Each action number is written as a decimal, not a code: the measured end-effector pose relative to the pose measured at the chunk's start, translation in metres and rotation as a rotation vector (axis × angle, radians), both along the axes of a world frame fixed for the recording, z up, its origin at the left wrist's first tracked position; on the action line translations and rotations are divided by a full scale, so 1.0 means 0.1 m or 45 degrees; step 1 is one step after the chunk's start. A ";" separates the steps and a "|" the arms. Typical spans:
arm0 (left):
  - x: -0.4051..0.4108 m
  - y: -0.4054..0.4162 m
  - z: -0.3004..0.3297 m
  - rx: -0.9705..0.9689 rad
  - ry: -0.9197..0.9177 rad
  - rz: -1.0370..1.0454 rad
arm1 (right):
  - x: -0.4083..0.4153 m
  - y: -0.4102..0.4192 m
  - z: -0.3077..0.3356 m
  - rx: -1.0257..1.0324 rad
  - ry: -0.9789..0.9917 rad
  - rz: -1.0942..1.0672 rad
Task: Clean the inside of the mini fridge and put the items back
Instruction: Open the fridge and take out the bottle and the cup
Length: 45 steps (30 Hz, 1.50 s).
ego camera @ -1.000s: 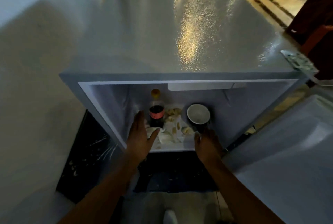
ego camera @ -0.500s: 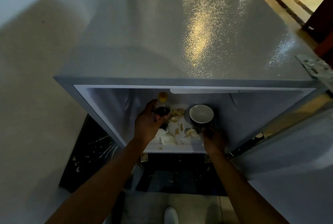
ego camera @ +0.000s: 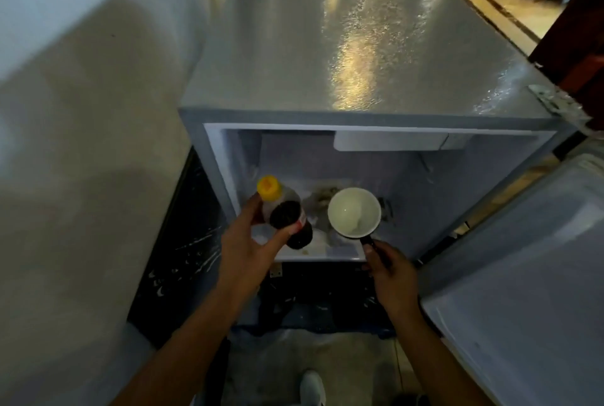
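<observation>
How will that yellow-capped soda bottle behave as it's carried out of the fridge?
The soda bottle looks mostly full of dark liquid, so probably heavy for its size. The left hand grips it tilted, around the upper body; smooth plastic may be slippery if cold. Set on its side it would likely roll.

The left hand [ego camera: 250, 250] covers part of the bottle [ego camera: 286, 216], its label blurred past reading. At six o'clock a shoe [ego camera: 312, 387] is cut by the frame edge. Scraps [ego camera: 322, 194] behind the cup [ego camera: 354, 212] stay indistinct.
</observation>
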State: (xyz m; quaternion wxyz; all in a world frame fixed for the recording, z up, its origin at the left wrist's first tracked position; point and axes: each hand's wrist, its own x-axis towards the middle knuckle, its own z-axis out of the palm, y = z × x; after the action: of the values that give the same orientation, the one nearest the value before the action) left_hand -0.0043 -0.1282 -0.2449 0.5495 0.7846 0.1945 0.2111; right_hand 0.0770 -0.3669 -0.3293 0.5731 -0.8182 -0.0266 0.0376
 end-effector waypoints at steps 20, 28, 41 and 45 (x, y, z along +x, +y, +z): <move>-1.70 1.41 -0.80 0.153 0.437 0.445 | -1.38 1.81 -0.65 0.069 0.618 0.365; -1.50 1.64 -0.94 0.064 0.449 0.454 | -1.27 2.14 -1.02 -0.046 0.746 0.350; -1.50 1.82 -0.97 0.114 0.602 0.332 | -1.19 2.25 -1.12 -0.227 0.849 0.553; -1.53 1.80 -0.96 0.114 0.712 0.246 | -1.17 2.17 -1.06 -0.296 0.788 0.656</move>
State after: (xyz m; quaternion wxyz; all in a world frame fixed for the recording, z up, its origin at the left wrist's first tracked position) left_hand -0.1572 0.0520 -0.3404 0.4167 0.8137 0.4026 0.0466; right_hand -0.0397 -0.1494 -0.4352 0.4299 -0.7941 -0.0525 0.4264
